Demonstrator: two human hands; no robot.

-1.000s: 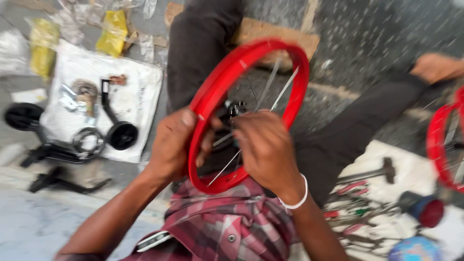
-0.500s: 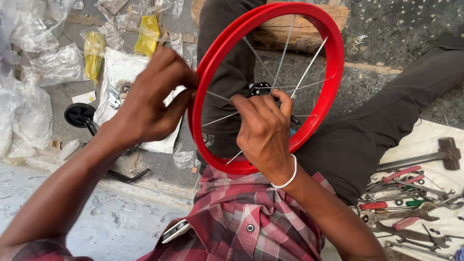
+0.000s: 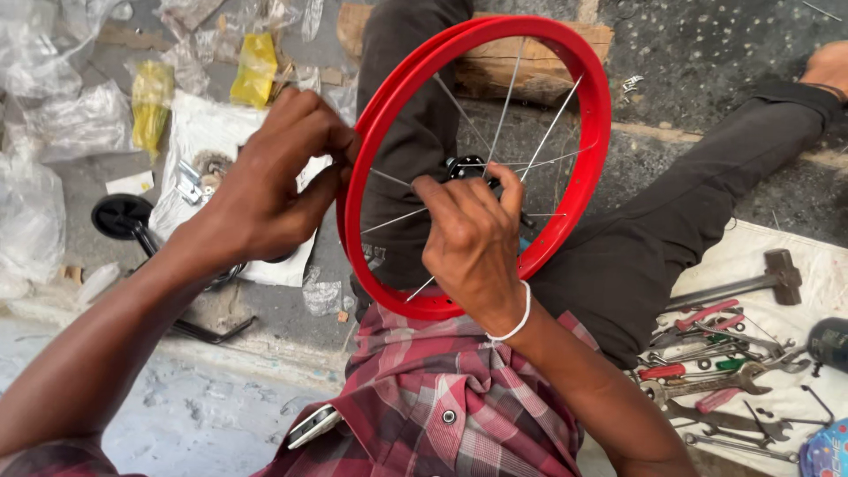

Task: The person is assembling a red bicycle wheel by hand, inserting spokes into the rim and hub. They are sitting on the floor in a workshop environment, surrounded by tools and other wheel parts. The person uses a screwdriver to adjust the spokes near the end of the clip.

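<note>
A red bicycle wheel rim [image 3: 583,168] with thin metal spokes and a black hub [image 3: 466,167] stands upright over my lap. My left hand [image 3: 269,190] pinches the rim's left edge with thumb and fingers. Inside the rim, my right hand [image 3: 473,243] has its fingers closed on spokes just below the hub; a white band circles its wrist. I sit on the ground in a red plaid shirt and dark trousers.
Several wrenches and pliers [image 3: 715,371] and a hammer [image 3: 777,274] lie on a white cloth at right. Left are a white sheet [image 3: 208,132] with small metal parts, yellow packets [image 3: 254,69], clear plastic bags [image 3: 35,194], a black small wheel [image 3: 122,215]. A wood block [image 3: 503,62] lies behind the rim.
The view has shifted left and the rim now sits higher and more upright. My left hand moved from the rim's lower part up to its left edge. My right hand stays by the hub.
</note>
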